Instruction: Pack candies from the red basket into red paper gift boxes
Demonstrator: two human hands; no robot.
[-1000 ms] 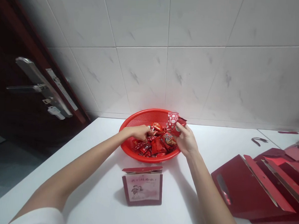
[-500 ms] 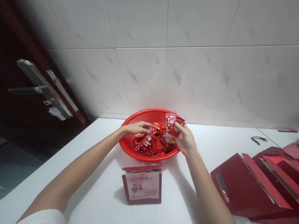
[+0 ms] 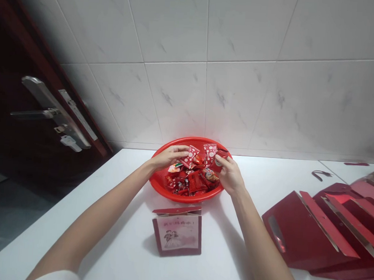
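Three red packets are in my grip: on camera, my left hand pinches one white-dotted packet, and my right hand has its fingers closed on a second dotted packet plus a plain red packet. I see them over the red strainer basket of wrapped snacks. A printed gift box stands just in front on the white table.

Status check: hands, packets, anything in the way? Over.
Left hand pinching dotted packet over red basket. Right hand holding second dotted packet and darker red packet. Small box on basket's near side, apart from both hands.
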